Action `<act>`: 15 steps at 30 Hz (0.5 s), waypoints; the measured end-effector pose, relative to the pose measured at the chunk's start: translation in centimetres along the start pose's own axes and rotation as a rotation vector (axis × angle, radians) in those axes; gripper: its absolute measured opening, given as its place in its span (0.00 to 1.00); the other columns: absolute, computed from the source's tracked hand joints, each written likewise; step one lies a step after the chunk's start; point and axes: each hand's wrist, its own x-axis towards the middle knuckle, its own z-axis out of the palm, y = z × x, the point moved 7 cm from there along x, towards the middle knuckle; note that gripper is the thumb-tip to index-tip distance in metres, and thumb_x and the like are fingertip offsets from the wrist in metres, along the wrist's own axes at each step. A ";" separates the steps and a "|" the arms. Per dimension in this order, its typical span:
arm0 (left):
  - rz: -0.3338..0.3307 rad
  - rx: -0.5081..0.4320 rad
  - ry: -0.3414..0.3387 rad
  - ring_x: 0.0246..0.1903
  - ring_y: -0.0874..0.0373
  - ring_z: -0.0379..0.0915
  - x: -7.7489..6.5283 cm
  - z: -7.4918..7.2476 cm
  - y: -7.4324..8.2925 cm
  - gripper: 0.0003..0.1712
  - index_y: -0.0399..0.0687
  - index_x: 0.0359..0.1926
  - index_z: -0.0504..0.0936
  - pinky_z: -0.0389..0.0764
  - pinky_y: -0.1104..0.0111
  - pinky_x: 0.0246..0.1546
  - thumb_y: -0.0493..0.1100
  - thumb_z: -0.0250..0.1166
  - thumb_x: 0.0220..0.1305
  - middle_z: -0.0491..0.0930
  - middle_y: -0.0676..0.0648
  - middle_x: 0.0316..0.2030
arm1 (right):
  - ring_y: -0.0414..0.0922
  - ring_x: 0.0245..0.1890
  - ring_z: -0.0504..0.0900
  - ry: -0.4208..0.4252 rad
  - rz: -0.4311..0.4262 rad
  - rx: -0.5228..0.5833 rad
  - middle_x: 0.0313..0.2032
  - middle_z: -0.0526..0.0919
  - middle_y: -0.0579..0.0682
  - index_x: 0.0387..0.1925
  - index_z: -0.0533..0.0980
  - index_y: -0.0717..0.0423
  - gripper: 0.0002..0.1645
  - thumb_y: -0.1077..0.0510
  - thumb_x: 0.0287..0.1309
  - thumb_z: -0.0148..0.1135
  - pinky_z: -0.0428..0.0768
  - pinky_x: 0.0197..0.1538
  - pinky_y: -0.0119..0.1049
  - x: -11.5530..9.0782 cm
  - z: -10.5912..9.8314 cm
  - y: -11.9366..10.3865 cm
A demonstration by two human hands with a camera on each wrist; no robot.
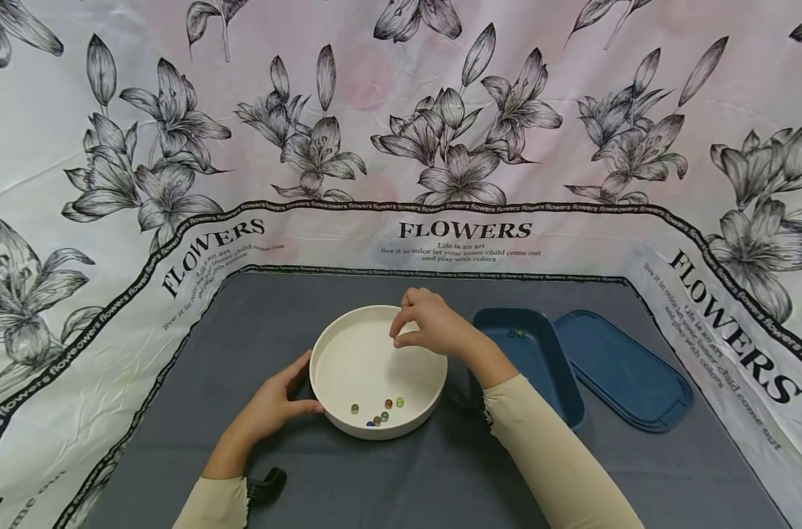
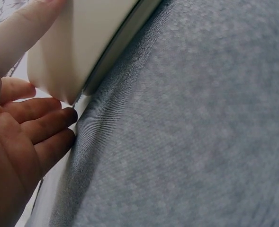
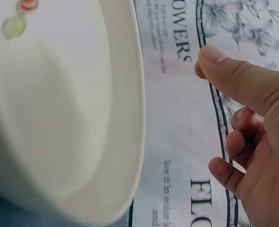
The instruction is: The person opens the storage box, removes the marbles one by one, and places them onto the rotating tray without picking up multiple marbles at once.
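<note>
A round cream dish (image 1: 348, 345) with a raised rim stands at the middle of the cloth. Several coloured glass marbles (image 1: 388, 403) lie on its floor along the near side. My left hand (image 1: 272, 404) rests against the dish's left outer wall, thumb and fingers spread along it. In the left wrist view the extended fingers (image 2: 49, 111) touch that wall. Over the dish's far right part hovers my right hand (image 1: 434, 322), thumb and index tips close together, the other fingers curled. I cannot tell whether a marble is hidden between those tips.
Right of the dish stands a deep blue rectangular container (image 1: 540, 375) with a few green marbles (image 1: 516, 333) inside. A flat blue lid (image 1: 629, 371) lies beside it on the grey cloth (image 1: 242, 323). The cloth's white border (image 1: 335, 239) carries flower drawings and lettering.
</note>
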 end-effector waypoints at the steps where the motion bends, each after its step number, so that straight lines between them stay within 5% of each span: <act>1: 0.005 0.004 -0.001 0.77 0.40 0.53 0.0 0.0 0.0 0.63 0.43 0.82 0.51 0.62 0.49 0.72 0.49 0.80 0.53 0.54 0.40 0.79 | 0.44 0.40 0.61 -0.020 -0.006 -0.005 0.35 0.68 0.45 0.39 0.89 0.39 0.08 0.47 0.57 0.76 0.59 0.45 0.41 0.3 0.3 -0.2; 15: -0.031 0.008 0.009 0.77 0.44 0.54 0.2 0.0 -0.4 0.64 0.47 0.82 0.52 0.62 0.58 0.73 0.50 0.81 0.51 0.56 0.43 0.79 | 0.44 0.44 0.67 -0.240 -0.061 -0.047 0.42 0.75 0.45 0.41 0.90 0.45 0.09 0.50 0.57 0.77 0.68 0.51 0.41 3.0 4.5 -1.8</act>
